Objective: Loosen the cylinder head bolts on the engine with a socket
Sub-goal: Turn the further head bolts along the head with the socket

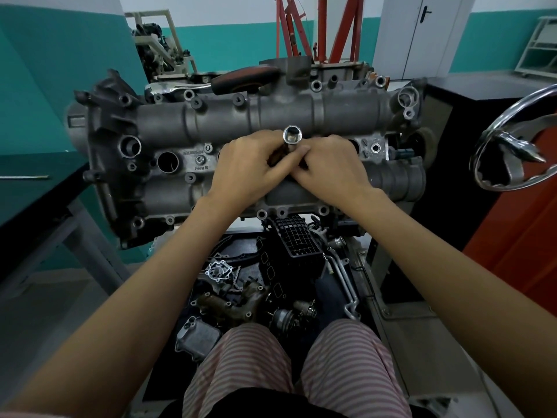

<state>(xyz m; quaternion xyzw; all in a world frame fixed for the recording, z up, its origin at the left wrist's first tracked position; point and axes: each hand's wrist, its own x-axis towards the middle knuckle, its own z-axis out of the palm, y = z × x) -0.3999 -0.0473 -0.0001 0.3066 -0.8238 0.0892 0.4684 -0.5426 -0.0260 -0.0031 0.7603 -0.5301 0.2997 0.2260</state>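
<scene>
Two hands meet over the middle of the engine [241,122], the largest item before you, its grey cylinder head lying crosswise on the stand. Your left hand [250,167] and right hand [331,167] are pressed together, fingers curled round a dark handle or shaft that is mostly hidden beneath them. The socket [291,134] stands upright between your knuckles, its open hex end facing up toward you; whether its lower end is seated on a bolt cannot be told.

Judgement on the step: you appear to be seating or assembling the tool, not yet turning. Keep the shaft square to the head, confirm full engagement before loading it, and pull steadily rather than jerking; a tilted socket could round a bolt head. Several bolts [199,159] show along the casting, so work them in sequence.

A ratchet [180,87] with a red-black grip lies along the far edge of the engine, well apart from your hands.

Containers: the dark tray [340,276] below the engine, by your knees, holds loose removed parts, including a black grid-faced housing [297,238], a rusty manifold [232,303] and a grey cooler block [197,336].
</scene>
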